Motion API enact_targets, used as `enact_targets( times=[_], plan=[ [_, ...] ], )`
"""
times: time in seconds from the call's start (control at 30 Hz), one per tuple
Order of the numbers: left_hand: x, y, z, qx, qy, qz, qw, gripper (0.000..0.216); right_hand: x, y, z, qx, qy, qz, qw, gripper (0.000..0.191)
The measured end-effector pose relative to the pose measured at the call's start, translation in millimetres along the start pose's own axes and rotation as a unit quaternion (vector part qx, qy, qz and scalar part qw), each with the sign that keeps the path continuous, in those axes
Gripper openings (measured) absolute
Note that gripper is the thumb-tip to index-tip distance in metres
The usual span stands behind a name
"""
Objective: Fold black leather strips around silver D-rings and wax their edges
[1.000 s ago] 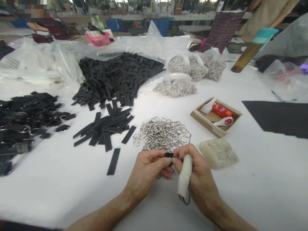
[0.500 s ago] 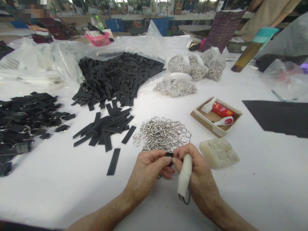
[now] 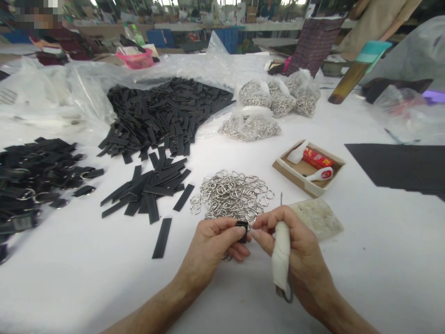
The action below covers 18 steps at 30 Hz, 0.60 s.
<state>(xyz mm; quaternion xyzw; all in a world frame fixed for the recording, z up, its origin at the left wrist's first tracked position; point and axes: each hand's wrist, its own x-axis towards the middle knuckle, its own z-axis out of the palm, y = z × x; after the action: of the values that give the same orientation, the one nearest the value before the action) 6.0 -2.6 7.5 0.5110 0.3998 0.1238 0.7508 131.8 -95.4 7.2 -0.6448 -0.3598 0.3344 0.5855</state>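
"State the position of the piece."

"The black strip (image 3: 242,224) sits at the fingertips of the left hand (image 3: 210,242), under the thumb, with its free edge facing the right fingertips. From where I stand it appears doubled over on itself."

"Condition of the left fingers?"

"Thumb and forefinger are clamped on the strip; the other fingers curl beneath it. A metal loop (image 3: 227,256) shows just below them."

"And the right hand (image 3: 301,250)?"

"Its palm and rear fingers are closed round a white-wrapped tool (image 3: 281,253), whose thin metal shank rises beyond the knuckles. Thumb and forefinger tips almost meet, just beside the strip. A glint of metal lies there; whether they pinch it, I cannot tell."

"Assessment of handling?"

"Light, in my judgement. I would expect it to be flexible but springy, inclined to open at the fold, and smooth enough to slide under a loose thumb. Unlikely to be fragile."

"Recommended hold?"

"Flat across the fold, thumb above and forefinger below, leaving the free edge clear."

"Items near the fingers?"

"Heaped metal rings (image 3: 232,192) directly beyond both sets of fingertips; loose black strips (image 3: 153,188) farther out, beyond the left fingers and to their left; a translucent block (image 3: 321,218) just beyond the right knuckles."
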Motion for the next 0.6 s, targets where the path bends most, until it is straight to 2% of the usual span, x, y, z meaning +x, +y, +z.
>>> enact_targets(
  times=[0.2,0.3,0.4,0.5,0.6],
  plan=[
    [1.1,1.4,-2.7,-0.012,-0.013,0.003,1.000,0.018,1.8,-4.8,-24.3,-0.021,-0.012,-0.038,0.999,0.030],
    [0.1,4.0,-3.1,-0.011,-0.015,-0.007,1.000,0.019,1.1,-11.3,-40.7,-0.046,0.006,-0.060,0.997,0.045],
    [1.1,3.1,-5.2,0.004,-0.010,-0.021,1.000,0.019,1.9,-21.8,-58.9,-0.096,0.089,-0.086,0.988,0.054],
    [6.0,-0.3,-6.9,0.023,-0.007,-0.025,0.999,0.019,4.4,-28.5,-77.5,-0.094,0.191,-0.111,0.971,0.040],
    [8.9,-0.2,-4.4,0.032,-0.025,-0.033,0.999,0.019,2.5,-30.0,-93.2,-0.097,0.225,-0.087,0.966,0.030]
  ],
)
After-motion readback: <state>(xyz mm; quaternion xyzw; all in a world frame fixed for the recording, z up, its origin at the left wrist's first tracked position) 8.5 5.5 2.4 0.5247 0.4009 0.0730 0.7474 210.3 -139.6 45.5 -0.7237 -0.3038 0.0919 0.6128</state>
